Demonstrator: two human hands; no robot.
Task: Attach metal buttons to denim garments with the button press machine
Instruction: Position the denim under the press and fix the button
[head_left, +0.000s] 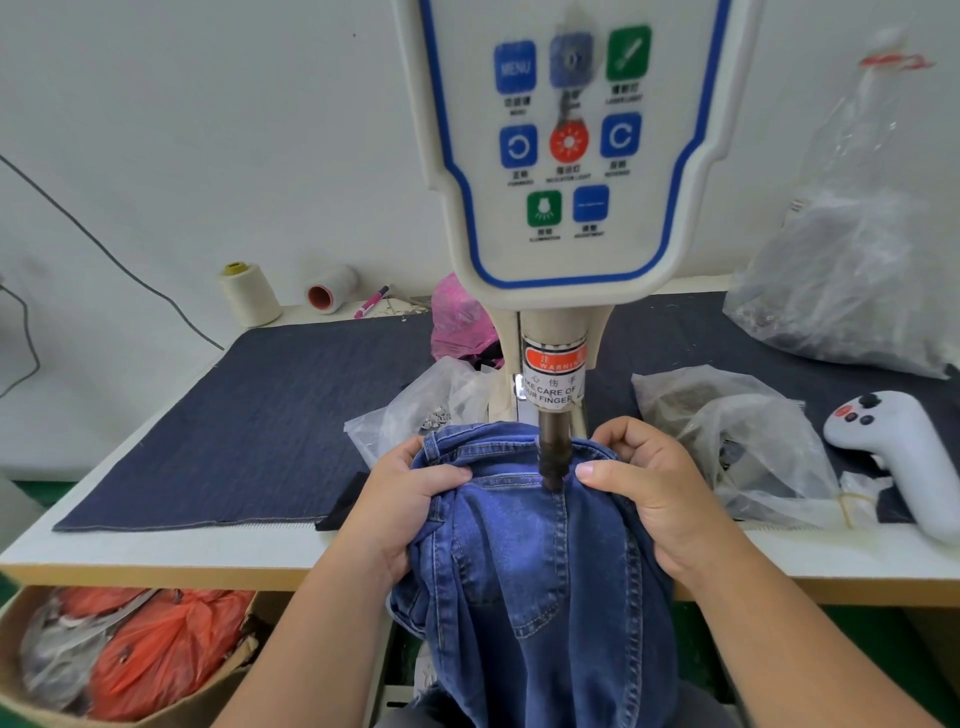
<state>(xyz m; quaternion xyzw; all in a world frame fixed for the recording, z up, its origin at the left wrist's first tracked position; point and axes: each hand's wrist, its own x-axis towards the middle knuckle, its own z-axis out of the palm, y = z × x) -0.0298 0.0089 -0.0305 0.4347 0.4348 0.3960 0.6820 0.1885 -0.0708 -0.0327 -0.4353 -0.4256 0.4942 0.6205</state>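
Denim jeans (530, 561) under press plunger (551, 457), counter's (218, 551) front edge.
Left hand (402, 512) and right hand (654, 499) clamped on waistband, either side of plunger.

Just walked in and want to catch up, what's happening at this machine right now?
A person is holding a pair of blue jeans under the button press machine. The left hand and right hand each grip the waistband on either side of the dark plunger, whose tip is down at the denim. Whether a button is set cannot be seen. Plastic bags lie on the table beside the machine.
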